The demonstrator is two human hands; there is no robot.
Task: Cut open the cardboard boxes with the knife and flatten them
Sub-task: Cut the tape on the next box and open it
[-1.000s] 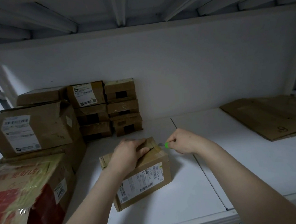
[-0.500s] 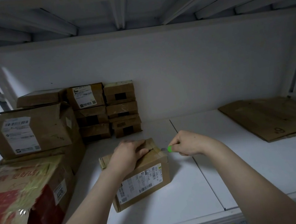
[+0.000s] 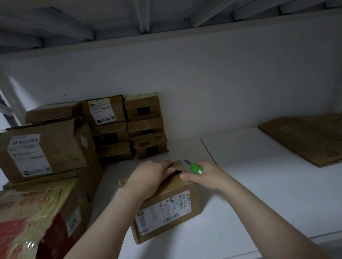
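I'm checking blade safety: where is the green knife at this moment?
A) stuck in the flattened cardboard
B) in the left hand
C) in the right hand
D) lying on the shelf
C: the right hand grips the green knife, blade pointing away beside the small box, which the left hand holds.

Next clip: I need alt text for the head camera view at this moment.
A person's left hand grips the top of a small labelled cardboard box on a white shelf while the right hand grips a green knife beside the box's top, blade pointing away. Stacked boxes stand at the back left; flattened cardboard lies at the right.
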